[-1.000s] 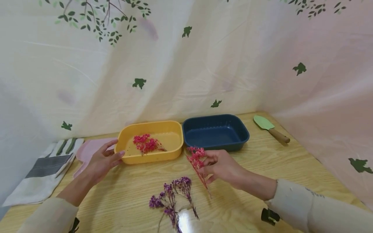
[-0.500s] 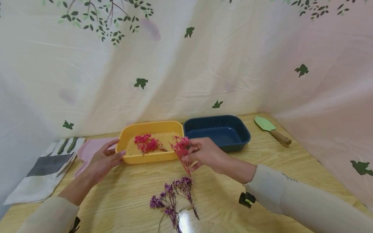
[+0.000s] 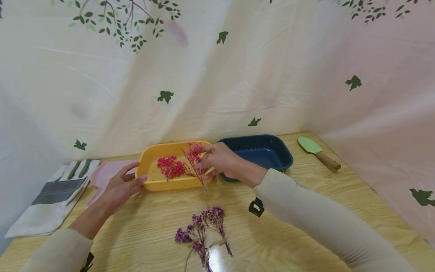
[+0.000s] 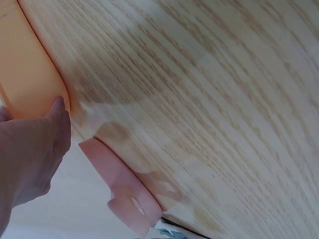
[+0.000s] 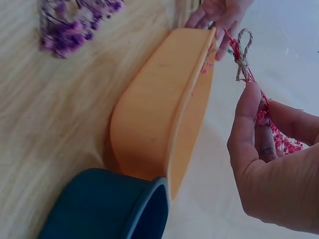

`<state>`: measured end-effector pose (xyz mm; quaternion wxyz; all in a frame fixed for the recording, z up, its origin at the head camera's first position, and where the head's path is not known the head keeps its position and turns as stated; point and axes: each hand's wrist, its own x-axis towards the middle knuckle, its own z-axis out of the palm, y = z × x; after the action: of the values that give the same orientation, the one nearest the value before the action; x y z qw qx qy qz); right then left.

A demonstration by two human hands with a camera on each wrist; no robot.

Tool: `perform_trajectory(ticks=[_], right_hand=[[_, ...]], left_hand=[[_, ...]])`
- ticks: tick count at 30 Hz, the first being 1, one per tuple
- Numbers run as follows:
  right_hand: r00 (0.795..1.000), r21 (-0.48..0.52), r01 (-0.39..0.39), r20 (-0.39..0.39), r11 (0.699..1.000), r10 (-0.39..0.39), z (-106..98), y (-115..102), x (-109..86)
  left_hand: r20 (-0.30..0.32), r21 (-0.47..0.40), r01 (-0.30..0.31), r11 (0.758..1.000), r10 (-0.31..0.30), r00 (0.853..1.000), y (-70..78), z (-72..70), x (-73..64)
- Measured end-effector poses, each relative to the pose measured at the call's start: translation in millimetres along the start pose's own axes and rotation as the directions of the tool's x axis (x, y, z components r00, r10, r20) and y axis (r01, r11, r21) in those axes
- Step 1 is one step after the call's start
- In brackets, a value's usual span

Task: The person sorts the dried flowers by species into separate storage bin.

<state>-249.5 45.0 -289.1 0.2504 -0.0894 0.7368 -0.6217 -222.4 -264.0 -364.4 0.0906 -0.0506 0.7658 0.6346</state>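
My right hand pinches a small bunch of pink dried flowers over the right end of the yellow tray. The blooms point up and away, and the stems hang toward the front rim. A twine loop ties these stems in the right wrist view. More pink dried flowers lie inside the yellow tray. At the tray's left end, my left hand holds the corner, thumb on the front side and fingers round the end; the left wrist view shows the thumb against the wall.
A dark blue tray stands right of the yellow one. Purple dried flowers lie on the table in front. A green trowel lies at the right. A pink handled item and white-grey gloves lie at the left.
My right hand has carried the pink dried flowers left and away from me, from in front of the blue tray to over the yellow tray. The left hand has stayed on the tray's end.
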Motion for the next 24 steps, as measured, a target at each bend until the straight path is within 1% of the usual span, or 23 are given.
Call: perform_trajectory(ticks=[6, 9, 13, 17, 20, 24], right_hand=[[1.000, 0.047, -0.016, -0.021, 0.999, 0.017, 2, -15, 24.1], [0.999, 0.059, -0.019, -0.043, 0.998, 0.022, 2, -22, 34.7], [0.995, 0.056, -0.043, -0.090, 0.998, 0.048, 4, -26, 47.8], [0.986, 0.040, -0.060, -0.150, 0.997, 0.066, 6, -24, 61.9], [0.982, 0.000, -0.071, -0.174, 0.998, 0.070, 8, -19, 71.6], [0.981, -0.058, -0.077, -0.186, 0.995, 0.065, 14, -11, 79.1]], left_hand=[[-0.001, 0.007, 0.010, 1.000, -0.010, 1.000, -0.3, 0.1, -0.2], [-0.005, 0.021, -0.003, 1.000, 0.003, 1.000, -0.8, 0.2, 0.0], [-0.004, 0.029, -0.025, 0.999, 0.025, 1.000, -0.7, 0.0, -0.2], [0.000, 0.022, -0.030, 0.999, 0.030, 1.000, -0.4, -0.4, -0.3], [0.002, 0.026, -0.035, 0.999, 0.035, 0.999, 0.1, -0.5, -0.5], [0.007, 0.014, -0.040, 0.999, 0.040, 0.999, -0.2, -0.9, -0.6]])
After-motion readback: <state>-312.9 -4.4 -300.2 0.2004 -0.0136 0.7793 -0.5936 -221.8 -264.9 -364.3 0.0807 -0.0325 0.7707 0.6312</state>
